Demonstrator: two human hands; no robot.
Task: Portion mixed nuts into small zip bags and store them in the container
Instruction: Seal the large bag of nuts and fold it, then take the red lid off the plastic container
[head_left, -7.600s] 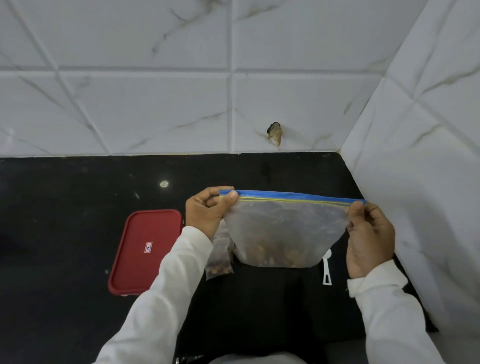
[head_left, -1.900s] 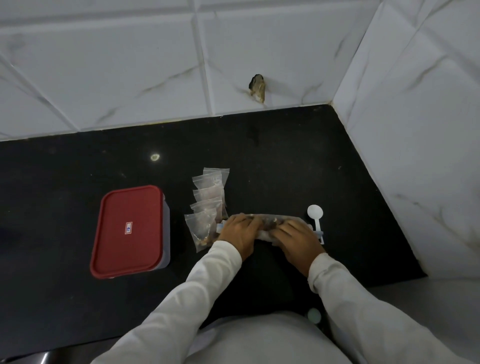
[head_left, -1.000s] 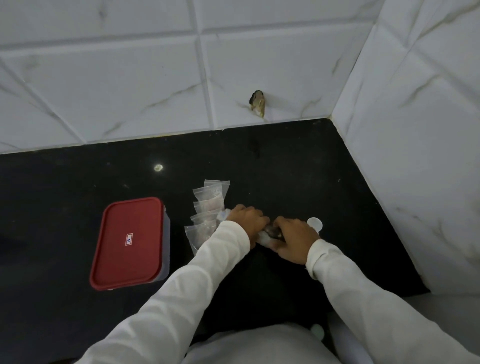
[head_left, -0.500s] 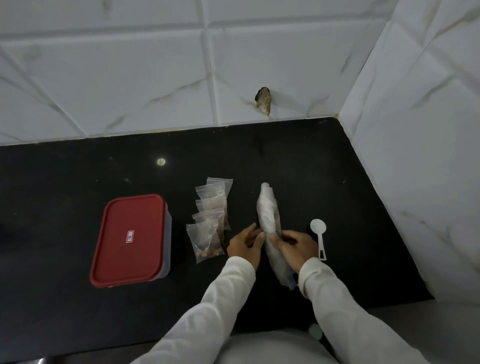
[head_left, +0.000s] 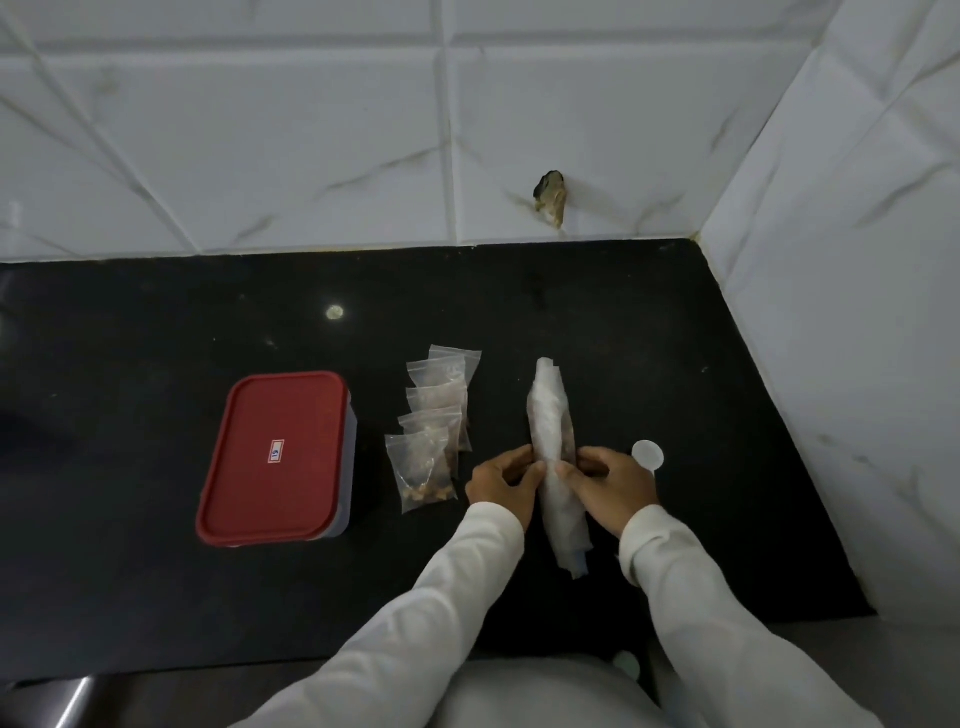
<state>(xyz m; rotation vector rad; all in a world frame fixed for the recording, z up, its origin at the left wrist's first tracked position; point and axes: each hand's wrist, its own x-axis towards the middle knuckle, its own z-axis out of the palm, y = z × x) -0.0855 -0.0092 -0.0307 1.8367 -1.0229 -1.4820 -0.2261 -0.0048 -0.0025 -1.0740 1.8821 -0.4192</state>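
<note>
Both hands pinch the rolled nut bag (head_left: 550, 431) on the counter (head_left: 156, 322): left hand (head_left: 501, 480), right hand (head_left: 610, 480)

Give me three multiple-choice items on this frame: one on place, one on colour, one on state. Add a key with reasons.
1. The small bags lie:
A) between the container and the big bag
B) right of the big bag
C) on the lid

2. The container's lid is:
A) blue
B) red
C) white

3. The big bag is:
A) spread flat
B) inside the container
C) rolled up and gripped

Key:
1 A, since the row sits right of the container and left of the roll.
2 B, since the lid shows plain red.
3 C, since the left hand and the right hand pinch the roll from either side.
</note>
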